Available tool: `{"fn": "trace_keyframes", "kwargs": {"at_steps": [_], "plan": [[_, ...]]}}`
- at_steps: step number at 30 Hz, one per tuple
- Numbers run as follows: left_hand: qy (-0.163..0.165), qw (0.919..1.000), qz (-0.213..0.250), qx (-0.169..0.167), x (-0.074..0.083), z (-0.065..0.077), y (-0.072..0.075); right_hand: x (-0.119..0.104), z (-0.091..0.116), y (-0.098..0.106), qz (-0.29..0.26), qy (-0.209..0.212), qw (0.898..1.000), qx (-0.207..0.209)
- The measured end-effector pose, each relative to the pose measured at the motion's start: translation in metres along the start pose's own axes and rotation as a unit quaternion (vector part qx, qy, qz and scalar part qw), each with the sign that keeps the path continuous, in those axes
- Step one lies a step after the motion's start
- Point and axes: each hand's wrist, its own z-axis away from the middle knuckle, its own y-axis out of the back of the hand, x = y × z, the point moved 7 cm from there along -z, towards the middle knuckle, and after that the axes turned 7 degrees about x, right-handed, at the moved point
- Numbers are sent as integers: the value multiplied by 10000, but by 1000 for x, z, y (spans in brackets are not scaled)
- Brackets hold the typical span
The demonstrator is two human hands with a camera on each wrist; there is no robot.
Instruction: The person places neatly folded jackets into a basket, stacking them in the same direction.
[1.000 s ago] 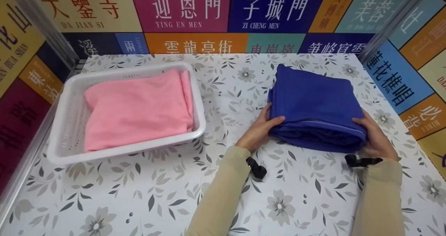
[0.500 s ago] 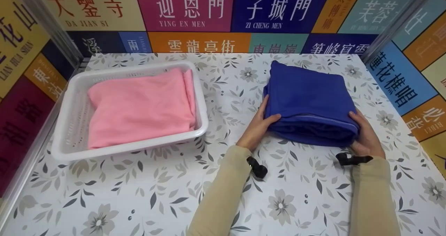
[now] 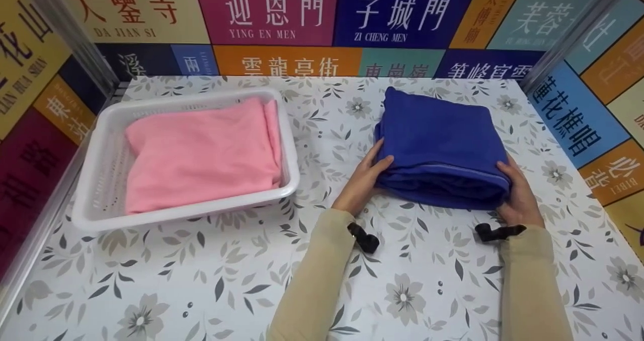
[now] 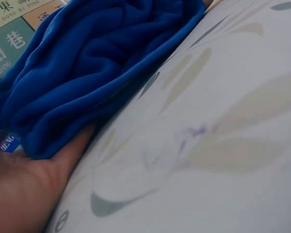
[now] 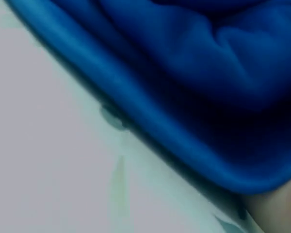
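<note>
A thick bundle of folded blue cloth (image 3: 437,130) lies at the right of the table in the head view, its rolled layers facing the person. At its left edge the left hand (image 3: 363,180) grips it, thumb on the top and fingers along the side. The right hand (image 3: 520,195) holds the opposite edge with the thumb near the front corner. Up close in the left wrist view, the cloth's folds (image 4: 102,63) rest against the left palm (image 4: 29,189). Blue folds (image 5: 208,73) fill much of the right wrist view, where only a sliver of the right hand (image 5: 281,208) shows.
On the left stands a white plastic basket (image 3: 95,200) with a folded pink cloth (image 3: 201,155) in it. Both sit on a table (image 3: 241,280) covered in a floral print. Panels with large lettering (image 3: 282,11) enclose the back and sides.
Both hands have shifted the blue cloth a little to the left across the table. The basket and the pink cloth stay put; the head view has swung slightly.
</note>
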Motion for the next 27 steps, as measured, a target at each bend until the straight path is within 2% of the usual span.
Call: {"fn": "trace_keyframes", "kwargs": {"at_steps": [6,14,19,23,27], "plan": [[-194,9997,142,42,6,-3,4,1,-5,-5,-196,123,9996,168],[-300,9993,-35,242,9,-2,13,10,-7,-10,423,117,9984,343],[-458,9979,-243,384,12,-2,18,13,-8,-13,480,113,9984,270],[-746,9943,-447,615,17,-1,22,16,-11,-17,206,184,9996,-6],[-1128,9851,-891,948,23,0,29,17,-13,-27,-406,360,9965,-630]]}}
